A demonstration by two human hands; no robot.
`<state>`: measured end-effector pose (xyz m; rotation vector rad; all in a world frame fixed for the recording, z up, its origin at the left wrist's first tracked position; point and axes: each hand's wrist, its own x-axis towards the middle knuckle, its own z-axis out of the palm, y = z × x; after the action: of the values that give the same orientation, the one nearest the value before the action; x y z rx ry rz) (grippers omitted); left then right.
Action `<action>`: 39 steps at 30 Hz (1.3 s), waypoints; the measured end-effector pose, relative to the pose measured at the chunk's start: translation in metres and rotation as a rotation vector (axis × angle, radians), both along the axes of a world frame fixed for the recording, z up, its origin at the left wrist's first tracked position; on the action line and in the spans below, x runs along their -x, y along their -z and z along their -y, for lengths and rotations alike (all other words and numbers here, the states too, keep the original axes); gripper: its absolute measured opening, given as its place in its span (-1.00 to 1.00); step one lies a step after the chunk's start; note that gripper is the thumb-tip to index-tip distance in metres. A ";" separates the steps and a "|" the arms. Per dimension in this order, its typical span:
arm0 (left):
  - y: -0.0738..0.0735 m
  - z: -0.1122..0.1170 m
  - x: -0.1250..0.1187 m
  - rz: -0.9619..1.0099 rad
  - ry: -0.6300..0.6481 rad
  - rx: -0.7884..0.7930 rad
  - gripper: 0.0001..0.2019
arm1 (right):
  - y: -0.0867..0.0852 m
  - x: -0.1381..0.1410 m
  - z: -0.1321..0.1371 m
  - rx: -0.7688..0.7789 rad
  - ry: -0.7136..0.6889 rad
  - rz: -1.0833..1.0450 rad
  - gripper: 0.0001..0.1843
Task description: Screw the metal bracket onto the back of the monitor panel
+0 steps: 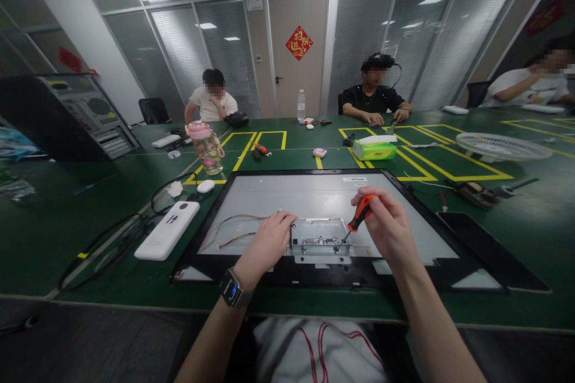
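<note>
A screen panel (251, 191) with a black frame lies flat, grey back up, on the green table. On its near middle sits a metal bracket (317, 230) with video ports along its near side. My left hand (272, 242) grips the bracket's left edge, fingers close together, partly hidden by the hand itself. In my right hand (386, 221) is a screwdriver (360, 213) with an orange and black handle. It slants down to the left, its tip at the right end of the port row. Thin coloured wires (233, 233) run left of the bracket.
A white power bank (168, 230), black cables (108, 245) and a pink-lidded bottle (205, 146) stand left. A black slab (492, 248) and a multimeter (476, 193) lie right. Beyond are a green tissue pack (375, 148) and red-handled pliers (259, 149). Several people sit across the table.
</note>
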<state>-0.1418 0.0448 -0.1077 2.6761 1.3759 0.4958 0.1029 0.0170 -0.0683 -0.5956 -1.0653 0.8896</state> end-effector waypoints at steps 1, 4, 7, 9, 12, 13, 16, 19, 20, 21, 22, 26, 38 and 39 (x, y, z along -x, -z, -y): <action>0.000 0.000 0.000 0.001 -0.002 -0.002 -0.65 | 0.000 0.000 0.000 0.009 -0.024 -0.003 -0.78; -0.001 0.001 0.000 0.001 -0.004 -0.001 -0.64 | -0.001 0.001 0.000 0.016 -0.080 -0.018 -0.77; -0.003 0.002 -0.001 -0.003 -0.004 0.007 -0.63 | -0.001 0.001 -0.001 -0.009 -0.025 -0.003 -0.78; -0.003 0.002 -0.001 -0.007 -0.005 0.011 -0.63 | 0.001 0.000 -0.002 -0.014 0.012 0.018 -0.79; -0.003 0.002 0.000 -0.007 -0.005 0.012 -0.63 | 0.002 0.000 -0.002 -0.012 -0.004 0.040 -0.77; -0.002 0.002 0.000 -0.007 -0.004 0.010 -0.63 | 0.002 0.000 -0.002 -0.015 -0.018 0.044 -0.76; -0.001 0.001 0.000 -0.012 0.000 0.001 -0.63 | 0.004 0.001 -0.001 -0.039 -0.013 0.088 -0.72; 0.000 0.000 0.000 -0.021 -0.006 0.001 -0.64 | 0.005 0.001 -0.001 -0.044 0.077 0.197 -0.70; -0.001 0.001 0.000 -0.023 -0.009 0.001 -0.64 | 0.005 0.001 -0.001 -0.048 0.123 0.228 -0.71; -0.001 0.001 0.000 -0.023 -0.009 0.001 -0.64 | 0.005 0.001 -0.001 -0.058 0.173 0.249 -0.74; -0.002 0.001 -0.001 -0.023 -0.008 0.003 -0.64 | 0.005 0.001 -0.001 -0.073 0.219 0.259 -0.77; -0.004 0.001 -0.001 -0.017 -0.005 0.012 -0.64 | 0.006 0.000 -0.001 -0.102 0.241 0.248 -0.79; -0.003 0.002 -0.001 -0.023 -0.006 0.009 -0.63 | 0.009 -0.003 -0.001 -0.066 0.160 0.169 -0.78; -0.004 0.002 -0.001 -0.025 -0.007 0.010 -0.63 | 0.009 -0.003 -0.001 -0.053 0.123 0.147 -0.74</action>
<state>-0.1407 0.0426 -0.1039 2.6792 1.3908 0.4569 0.1056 0.0178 -0.0773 -0.6828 -1.1676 0.7164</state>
